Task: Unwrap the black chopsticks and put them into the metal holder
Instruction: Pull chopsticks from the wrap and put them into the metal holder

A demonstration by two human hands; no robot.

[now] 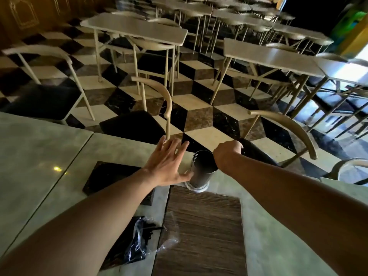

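The metal holder (200, 174), a shiny upright cylinder, stands on the pale table near its far edge. My left hand (167, 162) is spread flat beside it, thumb touching its left side. My right hand (227, 152) is curled into a fist just over the holder's right rim; whether it holds chopsticks I cannot tell, since the fingers face away. A crumpled clear plastic wrapper with black chopsticks (139, 238) lies on the table near my left forearm.
A wood-grain placemat (203, 232) lies in front of the holder, and a black square board (107, 176) lies to its left. Pale chairs (159, 92) stand just beyond the table edge (123, 139), over a checkered floor with more tables behind.
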